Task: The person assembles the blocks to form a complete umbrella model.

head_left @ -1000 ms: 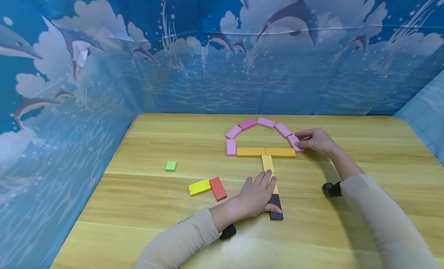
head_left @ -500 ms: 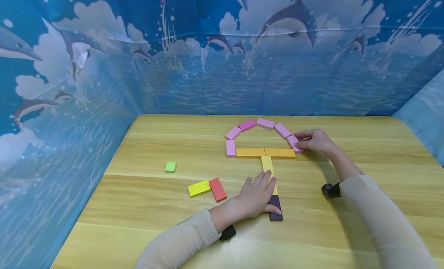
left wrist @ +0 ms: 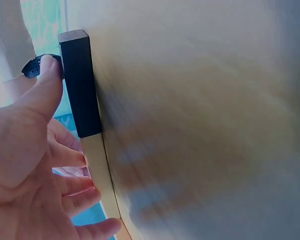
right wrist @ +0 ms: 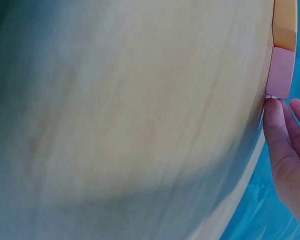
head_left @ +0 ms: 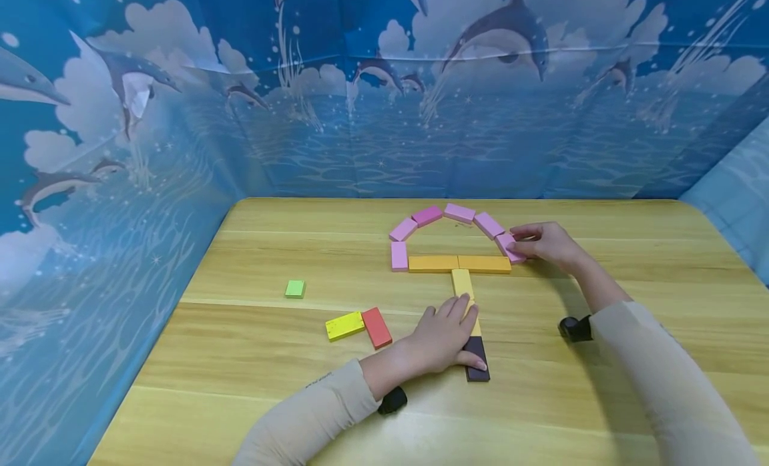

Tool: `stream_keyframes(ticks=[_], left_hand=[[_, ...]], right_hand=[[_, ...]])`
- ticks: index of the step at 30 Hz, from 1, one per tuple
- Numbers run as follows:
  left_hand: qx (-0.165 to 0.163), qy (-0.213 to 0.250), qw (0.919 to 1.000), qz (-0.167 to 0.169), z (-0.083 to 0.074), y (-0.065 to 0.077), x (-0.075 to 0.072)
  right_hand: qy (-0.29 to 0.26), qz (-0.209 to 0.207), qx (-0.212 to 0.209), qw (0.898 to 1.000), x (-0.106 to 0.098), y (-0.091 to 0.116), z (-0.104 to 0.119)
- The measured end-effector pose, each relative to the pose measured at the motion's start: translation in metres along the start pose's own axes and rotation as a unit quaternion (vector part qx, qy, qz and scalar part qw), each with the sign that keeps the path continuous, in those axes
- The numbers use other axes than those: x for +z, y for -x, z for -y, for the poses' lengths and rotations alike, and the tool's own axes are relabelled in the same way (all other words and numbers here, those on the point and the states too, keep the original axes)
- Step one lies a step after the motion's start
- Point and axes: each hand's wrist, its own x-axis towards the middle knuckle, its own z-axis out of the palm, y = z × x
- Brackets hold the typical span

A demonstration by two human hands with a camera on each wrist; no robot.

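Several pink blocks form an arch in the head view, with a darker pink block (head_left: 427, 216) near its top. My right hand (head_left: 549, 244) is at the arch's right end. Its thumb touches the end pink block (head_left: 502, 241), with the fingers close by on the outer side. Two orange blocks (head_left: 434, 264) lie end to end beneath the arch. A stem of pale yellow blocks (head_left: 462, 284) runs down to a black block (head_left: 477, 364). My left hand (head_left: 441, 339) rests along this stem, fingers spread over the yellow part and thumb on the black block (left wrist: 81, 82).
Left of the stem, a yellow block (head_left: 345, 326) and a red block (head_left: 376, 328) lie corner to corner. A small green block (head_left: 295, 290) sits farther left on the wooden table (head_left: 240, 372). A dolphin-print cloth (head_left: 384, 145) stands behind the table.
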Motion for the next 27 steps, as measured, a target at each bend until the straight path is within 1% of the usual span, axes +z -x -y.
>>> stream_keyframes(ticks=[5,8,12,15,19,23,25,27], left_hand=[[0.006,0.022,0.9997,-0.004,0.003,0.0,-0.001],[0.014,0.034,0.9993,-0.011,0.005,0.0,-0.001],[0.022,0.036,0.9988,-0.025,0.009,0.002,-0.003],[0.027,0.039,0.9982,-0.036,0.014,0.006,-0.006],[0.033,0.052,0.9961,-0.063,0.031,0.016,-0.009],[0.022,0.077,0.9929,-0.088,0.053,0.03,-0.012],[0.011,0.09,0.9917,-0.092,0.063,0.039,-0.014],[0.002,0.1,0.9902,-0.097,0.073,0.048,-0.015]], right_hand=[[0.009,0.002,-0.018,1.0,-0.005,0.001,0.001],[0.013,-0.005,-0.034,0.999,-0.008,0.002,0.001],[0.0,-0.016,-0.057,0.998,-0.01,0.004,0.002],[-0.005,-0.025,-0.077,0.997,-0.011,0.009,0.005],[0.007,-0.024,-0.111,0.993,-0.008,0.019,0.013],[0.053,-0.007,-0.151,0.987,0.001,0.029,0.02],[0.091,0.005,-0.182,0.979,0.007,0.035,0.023],[0.132,0.018,-0.214,0.968,0.015,0.043,0.026]])
